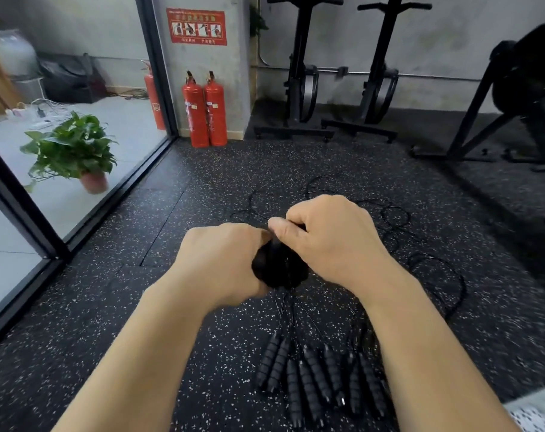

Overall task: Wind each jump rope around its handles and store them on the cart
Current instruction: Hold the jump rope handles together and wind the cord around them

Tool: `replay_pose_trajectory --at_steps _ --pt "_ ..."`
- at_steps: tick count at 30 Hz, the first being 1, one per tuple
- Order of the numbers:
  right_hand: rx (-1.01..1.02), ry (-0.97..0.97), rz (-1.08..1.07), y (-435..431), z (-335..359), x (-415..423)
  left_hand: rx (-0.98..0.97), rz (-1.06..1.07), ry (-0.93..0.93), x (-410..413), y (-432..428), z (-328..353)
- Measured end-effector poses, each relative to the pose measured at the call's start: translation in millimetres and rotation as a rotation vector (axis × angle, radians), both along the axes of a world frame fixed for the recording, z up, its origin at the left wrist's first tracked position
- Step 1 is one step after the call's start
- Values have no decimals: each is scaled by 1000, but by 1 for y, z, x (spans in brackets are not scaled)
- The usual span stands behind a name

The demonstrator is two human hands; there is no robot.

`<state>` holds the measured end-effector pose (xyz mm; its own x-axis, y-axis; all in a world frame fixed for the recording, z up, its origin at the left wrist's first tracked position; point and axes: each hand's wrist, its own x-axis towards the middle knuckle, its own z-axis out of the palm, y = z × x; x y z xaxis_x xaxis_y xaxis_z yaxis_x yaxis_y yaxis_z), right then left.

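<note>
Head view, item log.

Item 1: jump rope bundle (279, 269), black, frame centre, held off the floor (171, 213) between both hands. My left hand (221, 260) wraps its 9 o'clock side, fingers curled round it. My right hand (330, 241) sits at 1 o'clock of the bundle, thumb & forefinger pinching something dark at the top. Prob. the cord, but too blurred to confirm.

Handling (est.): light. Handles look ribbed foam, so grippy & slightly soft. Cord is thin and springy, likely to uncoil if let go. Best hold: one hand across both handles mid-length, other hand keeping cord tension. Not fragile.

Item 2: spare handles (311, 378), several pairs, on floor at 6 o'clock of my hands, thin cords fanning up toward 12.

Item 3: cord loops (461, 283), loose on floor, 1–4 o'clock.

Storage cart: not in view.

Writing: red wall sign (196, 26) at 11 o'clock has four pictograms + characters, too blurred to read. Fire extinguishers (205, 110) below it carry small labels, illegible. No brand visible on handles.
</note>
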<state>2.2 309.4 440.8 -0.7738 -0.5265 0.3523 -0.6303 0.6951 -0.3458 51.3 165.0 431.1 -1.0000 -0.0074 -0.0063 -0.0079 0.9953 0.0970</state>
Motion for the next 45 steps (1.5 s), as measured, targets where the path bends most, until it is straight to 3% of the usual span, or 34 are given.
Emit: replay_pose_trajectory --at_steps 5,11,14,21,24,29,36,45 --pt "-111 -105 8 7 -14 -14 55 -83 -93 3 7 1" --pt "-442 -540 170 15 -24 -22 139 -125 -158 6 15 6" --pt "-497 -722 178 22 -24 -22 210 -157 -182 10 23 7" --pt "-553 -1087 231 20 -40 -25 622 -155 -295 11 27 10" --pt "-699 -1199 305 16 -47 -21 809 -157 -284 8 23 11" --pt "-710 -999 4 6 -64 -9 961 -10 -212 3 8 6" --pt "-848 -923 97 -8 -59 -1 1200 279 -123 -1 -14 -2" --pt "-834 -946 169 -11 -52 -1 1031 228 18 -1 -26 -2"
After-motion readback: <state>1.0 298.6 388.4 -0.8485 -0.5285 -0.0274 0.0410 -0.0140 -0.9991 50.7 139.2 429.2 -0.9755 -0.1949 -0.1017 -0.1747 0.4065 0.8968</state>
